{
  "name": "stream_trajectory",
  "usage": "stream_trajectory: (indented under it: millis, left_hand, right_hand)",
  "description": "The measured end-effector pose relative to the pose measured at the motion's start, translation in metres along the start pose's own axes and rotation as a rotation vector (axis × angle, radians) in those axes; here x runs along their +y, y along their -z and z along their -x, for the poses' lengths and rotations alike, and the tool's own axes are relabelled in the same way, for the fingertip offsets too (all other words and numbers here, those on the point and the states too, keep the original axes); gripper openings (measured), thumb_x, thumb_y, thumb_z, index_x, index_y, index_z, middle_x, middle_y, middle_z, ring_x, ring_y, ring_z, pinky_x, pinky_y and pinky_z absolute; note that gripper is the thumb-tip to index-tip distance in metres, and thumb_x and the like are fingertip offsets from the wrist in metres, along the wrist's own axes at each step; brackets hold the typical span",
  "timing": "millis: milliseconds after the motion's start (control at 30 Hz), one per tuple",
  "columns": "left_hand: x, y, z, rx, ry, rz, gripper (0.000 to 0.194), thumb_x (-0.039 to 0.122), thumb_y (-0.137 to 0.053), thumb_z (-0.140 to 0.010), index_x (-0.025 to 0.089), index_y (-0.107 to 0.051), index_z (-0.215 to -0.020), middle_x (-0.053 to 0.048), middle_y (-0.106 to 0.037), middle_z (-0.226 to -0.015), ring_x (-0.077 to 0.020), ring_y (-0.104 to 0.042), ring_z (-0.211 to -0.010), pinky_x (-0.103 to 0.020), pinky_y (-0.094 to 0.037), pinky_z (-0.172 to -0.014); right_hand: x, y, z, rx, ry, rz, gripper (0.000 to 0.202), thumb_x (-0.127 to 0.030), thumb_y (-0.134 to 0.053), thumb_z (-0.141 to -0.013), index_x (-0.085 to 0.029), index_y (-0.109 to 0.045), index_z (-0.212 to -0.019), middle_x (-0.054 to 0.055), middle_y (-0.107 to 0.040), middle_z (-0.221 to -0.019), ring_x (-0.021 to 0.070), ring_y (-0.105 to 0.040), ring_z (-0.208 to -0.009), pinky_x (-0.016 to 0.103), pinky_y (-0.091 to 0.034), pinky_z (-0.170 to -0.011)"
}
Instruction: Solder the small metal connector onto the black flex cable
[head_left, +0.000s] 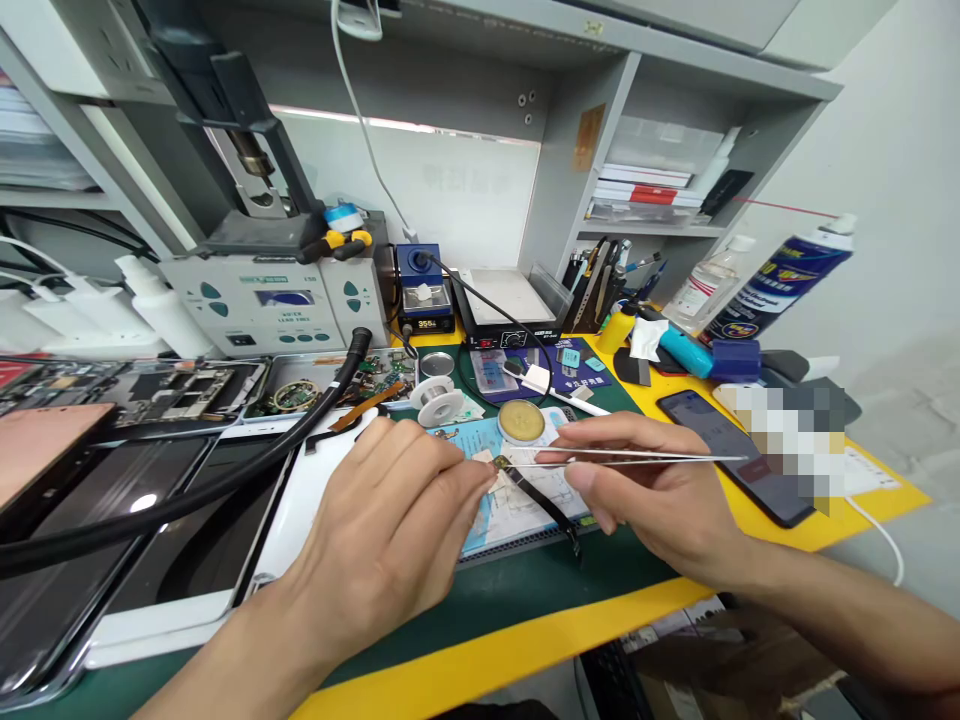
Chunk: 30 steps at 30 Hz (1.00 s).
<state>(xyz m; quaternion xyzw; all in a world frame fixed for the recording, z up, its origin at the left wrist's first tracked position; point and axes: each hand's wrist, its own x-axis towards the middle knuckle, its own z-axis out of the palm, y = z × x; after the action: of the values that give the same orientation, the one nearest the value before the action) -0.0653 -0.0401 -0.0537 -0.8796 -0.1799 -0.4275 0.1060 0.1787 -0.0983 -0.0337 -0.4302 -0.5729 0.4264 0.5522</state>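
Observation:
My left hand point(394, 510) is closed in a pinch at the small end piece of a black flex cable point(544, 500). That end piece looks brownish-gold and lies right at my fingertips; the rest of the cable slants down to the right. In my right hand point(660, 490) is a pair of thin silver tweezers point(637, 457), held level between thumb and fingers. Their tips point left and reach close to the cable's end piece; whether they touch it I cannot tell. Beneath lies a blue and white printed sheet point(480, 530). Just behind stands a round tin of yellowish paste point(521, 423).
A white spool point(436, 403) and a soldering iron point(551, 382) lie behind my hands. On the left are phone parts point(195, 540) crossed by a thick black hose point(300, 445). A rework station point(277, 300) stands behind. A dark phone point(731, 455) rests at right.

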Motion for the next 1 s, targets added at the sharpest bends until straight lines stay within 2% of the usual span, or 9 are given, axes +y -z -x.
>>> stream_trajectory:
  millis: [200,500,633,700,833,900,1000]
  left_hand:
    - [-0.009,0.006,-0.004,0.04,0.088,0.047,0.011,0.006,-0.071,-0.096,0.012,-0.066,-0.103,-0.008,-0.068,-0.09,-0.0197,-0.061,-0.081,-0.037,-0.05,-0.071]
    - [-0.023,0.007,-0.003,0.096,0.108,-0.053,0.008,0.009,-0.068,-0.099,0.014,-0.062,-0.098,-0.005,-0.065,-0.087,-0.0173,-0.061,-0.08,-0.031,-0.05,-0.071]
    - [-0.033,0.007,-0.005,0.12,0.138,-0.123,0.007,0.011,-0.069,-0.099,0.015,-0.065,-0.095,-0.004,-0.067,-0.086,-0.016,-0.063,-0.079,-0.029,-0.051,-0.071]
    - [-0.038,0.011,-0.004,0.146,0.181,-0.144,0.006,0.012,-0.072,-0.098,0.015,-0.067,-0.096,-0.003,-0.068,-0.086,-0.0141,-0.063,-0.079,-0.027,-0.05,-0.07]
    - [-0.038,0.033,0.009,0.221,0.316,-0.218,0.006,0.012,-0.073,-0.098,0.016,-0.068,-0.096,0.001,-0.068,-0.086,-0.0088,-0.057,-0.071,-0.023,-0.048,-0.067]
    - [-0.027,0.049,0.02,0.265,0.386,-0.259,0.007,0.014,-0.074,-0.097,0.017,-0.068,-0.094,0.002,-0.067,-0.084,-0.0085,-0.057,-0.071,-0.023,-0.047,-0.069]
    - [0.001,0.078,0.04,0.369,0.488,-0.309,0.008,0.017,-0.074,-0.094,0.019,-0.068,-0.089,0.003,-0.065,-0.08,-0.0106,-0.058,-0.07,-0.027,-0.045,-0.07]
  right_hand:
    - [0.003,0.005,-0.002,0.06,0.017,-0.006,0.013,-0.027,-0.083,-0.093,-0.032,-0.085,-0.105,0.004,-0.086,-0.096,0.0087,-0.055,-0.044,0.023,-0.048,-0.041]
    - [0.01,0.01,-0.008,0.139,0.052,0.049,0.015,-0.031,-0.084,-0.092,-0.024,-0.084,-0.105,0.004,-0.081,-0.083,0.0091,-0.051,-0.045,0.025,-0.041,-0.042]
    - [0.013,0.013,-0.012,0.155,0.079,0.019,0.017,-0.029,-0.083,-0.092,-0.022,-0.082,-0.107,-0.004,-0.064,-0.058,0.0108,-0.05,-0.047,0.026,-0.041,-0.046]
    - [0.014,0.014,-0.015,0.18,0.084,0.011,0.018,-0.03,-0.083,-0.092,-0.021,-0.081,-0.108,-0.007,-0.056,-0.052,0.0113,-0.05,-0.047,0.026,-0.04,-0.046]
    - [0.013,0.016,-0.019,0.211,0.087,0.034,0.02,-0.032,-0.083,-0.09,-0.018,-0.081,-0.105,-0.005,-0.058,-0.053,0.0112,-0.048,-0.047,0.025,-0.033,-0.044]
    - [0.011,0.016,-0.02,0.21,0.086,0.036,0.019,-0.03,-0.082,-0.09,-0.018,-0.081,-0.105,-0.005,-0.059,-0.053,0.0112,-0.049,-0.047,0.025,-0.032,-0.044]
    - [0.009,0.016,-0.019,0.204,0.071,0.026,0.018,-0.029,-0.082,-0.09,-0.019,-0.082,-0.105,-0.005,-0.059,-0.052,0.0113,-0.049,-0.047,0.026,-0.031,-0.044]
